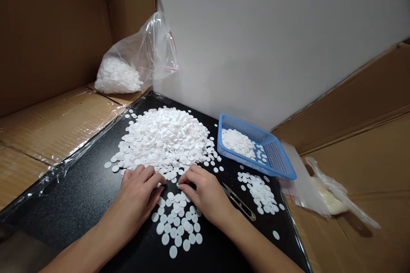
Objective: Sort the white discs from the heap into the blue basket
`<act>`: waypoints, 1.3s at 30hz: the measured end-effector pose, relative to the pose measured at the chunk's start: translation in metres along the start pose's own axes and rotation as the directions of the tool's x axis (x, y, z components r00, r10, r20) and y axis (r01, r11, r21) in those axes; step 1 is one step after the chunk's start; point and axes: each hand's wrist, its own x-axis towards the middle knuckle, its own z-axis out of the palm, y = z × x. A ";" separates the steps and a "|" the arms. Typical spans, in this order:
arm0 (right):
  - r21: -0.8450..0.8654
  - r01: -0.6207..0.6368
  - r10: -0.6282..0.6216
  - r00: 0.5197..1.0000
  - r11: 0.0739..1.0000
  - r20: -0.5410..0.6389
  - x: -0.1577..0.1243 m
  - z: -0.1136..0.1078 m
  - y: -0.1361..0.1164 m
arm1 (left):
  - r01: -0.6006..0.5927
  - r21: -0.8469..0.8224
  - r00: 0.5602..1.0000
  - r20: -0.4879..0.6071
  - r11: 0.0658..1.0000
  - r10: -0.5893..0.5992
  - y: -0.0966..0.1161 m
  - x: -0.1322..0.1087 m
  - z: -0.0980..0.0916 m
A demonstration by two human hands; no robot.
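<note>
A large heap of small white plastic discs (166, 136) lies on the black tabletop. At its near edge my left hand (141, 190) is closed in a pinch, and a white disc (159, 185) shows between thumb and forefinger. My right hand (203, 192) faces it a short way off, thumb and forefinger closed together. A sliver of white shows at those fingertips, seemingly the edge of another disc. Below and between my hands, loose white discs (178, 221) are spread in a single layer, some overlapping.
A blue plastic basket (278, 158) with discs in it stands at right. Before it lie a small disc pile (262, 194) and metal thread snips (238, 202). A clear bag of white pieces (118, 76) sits back left on cardboard; another plastic bag (331, 196) lies right. A pale panel (256, 51) rises behind.
</note>
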 end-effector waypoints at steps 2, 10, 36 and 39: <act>0.027 -0.012 0.012 1.000 1.000 -0.018 -0.001 -0.001 -0.002 | -0.004 0.018 1.000 -0.014 1.000 0.005 -0.002 0.000 -0.001; 0.036 0.022 -0.023 0.999 0.999 0.033 0.002 -0.004 -0.006 | 0.045 0.076 0.993 -0.109 0.996 -0.036 -0.005 0.001 -0.002; -0.180 0.146 -0.144 0.989 0.973 0.022 0.024 0.002 0.001 | -0.066 0.287 0.998 0.013 0.956 0.065 0.010 0.027 0.005; -0.158 0.142 -0.141 0.990 0.977 0.020 0.024 0.004 0.002 | -0.116 0.328 0.993 0.019 0.937 0.117 0.010 0.027 0.004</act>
